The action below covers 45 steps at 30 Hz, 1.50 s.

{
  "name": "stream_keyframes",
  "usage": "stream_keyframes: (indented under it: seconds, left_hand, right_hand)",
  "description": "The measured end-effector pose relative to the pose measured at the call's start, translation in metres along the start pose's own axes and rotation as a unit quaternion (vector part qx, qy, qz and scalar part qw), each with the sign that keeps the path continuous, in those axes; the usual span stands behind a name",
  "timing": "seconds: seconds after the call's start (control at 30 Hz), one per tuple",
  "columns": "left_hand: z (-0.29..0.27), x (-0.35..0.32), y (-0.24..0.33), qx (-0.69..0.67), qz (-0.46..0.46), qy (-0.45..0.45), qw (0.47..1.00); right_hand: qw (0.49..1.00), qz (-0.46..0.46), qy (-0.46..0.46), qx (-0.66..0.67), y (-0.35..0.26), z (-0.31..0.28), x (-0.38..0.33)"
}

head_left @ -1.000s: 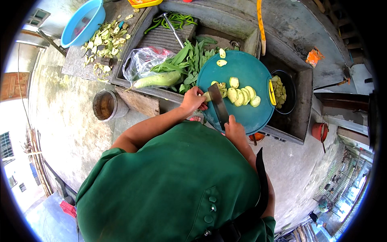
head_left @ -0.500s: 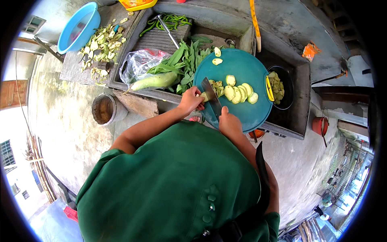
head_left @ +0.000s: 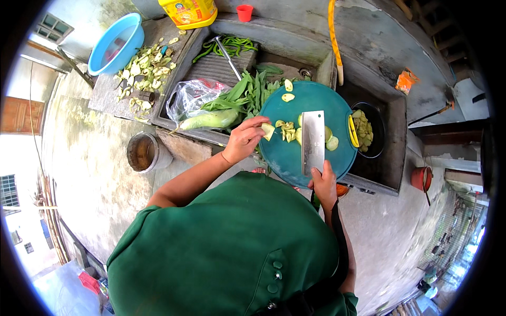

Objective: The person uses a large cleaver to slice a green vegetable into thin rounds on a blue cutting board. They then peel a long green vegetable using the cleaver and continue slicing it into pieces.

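Observation:
My left hand [head_left: 244, 141] pinches a pale green vegetable piece [head_left: 268, 131] at the left edge of the round teal cutting board [head_left: 282, 163]. A cleaver [head_left: 313, 139] is gripped by its handle in my right hand [head_left: 324, 187], its broad blade face showing over the board. The blade hides part of a group of round pale green slices [head_left: 331, 143]. Small cut pieces [head_left: 286, 131] lie between the blade and my left hand. Two more slices [head_left: 288, 97] rest near the board's far edge.
The board lies across a concrete sink [head_left: 392, 158]. A dark bowl of slices [head_left: 362, 130] stands right of it. To the left are leafy greens [head_left: 254, 92], a long pale green vegetable [head_left: 211, 120] and a plastic bag [head_left: 192, 97]. Peelings [head_left: 145, 68] lie near a blue basin [head_left: 117, 45].
The cleaver has left the piece by my left hand and swung right, its blade now over the slices. My left hand has shifted left slightly, with the piece still in its fingers.

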<state>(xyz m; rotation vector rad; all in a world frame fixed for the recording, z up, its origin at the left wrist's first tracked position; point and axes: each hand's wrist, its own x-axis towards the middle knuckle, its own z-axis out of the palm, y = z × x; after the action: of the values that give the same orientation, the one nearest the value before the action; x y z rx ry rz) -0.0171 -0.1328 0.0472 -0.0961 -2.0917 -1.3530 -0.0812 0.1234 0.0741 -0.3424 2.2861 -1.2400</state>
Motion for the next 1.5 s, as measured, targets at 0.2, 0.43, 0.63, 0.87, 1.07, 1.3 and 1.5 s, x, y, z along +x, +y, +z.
stream_keyframes:
  seconds: [0.2, 0.43, 0.63, 0.87, 1.07, 1.3, 1.5]
  left_hand:
    - [0.038, 0.005, -0.012, -0.391, -0.472, 0.006, 0.791]
    - [0.138, 0.07, -0.019, -0.548, -0.585, -0.07, 0.594]
    - [0.283, 0.138, -0.026, -0.483, -0.581, -0.14, 0.64]
    - [0.33, 0.155, 0.013, -0.308, -0.557, -0.223, 0.738]
    - [0.22, 0.134, -0.042, -0.157, -0.456, -0.111, 0.869]
    - [0.087, 0.138, -0.134, 0.333, -0.254, -0.111, 0.901]
    - [0.097, 0.14, -0.166, 0.362, -0.309, -0.161, 0.865]
  right_hand:
    - [0.998, 0.03, 0.044, 0.045, 0.04, -0.027, -0.012]
    - [0.954, 0.125, 0.208, 0.178, 0.068, -0.095, -0.049]
    - [0.912, 0.145, 0.273, 0.269, 0.095, -0.133, -0.086]
    - [0.931, 0.165, 0.244, 0.218, 0.12, -0.153, -0.101]
    - [0.959, 0.12, 0.181, 0.185, 0.111, -0.155, -0.073]
    - [0.981, 0.11, 0.103, 0.118, 0.086, -0.133, -0.047]
    - [0.985, 0.098, 0.091, 0.109, 0.068, -0.114, -0.049]
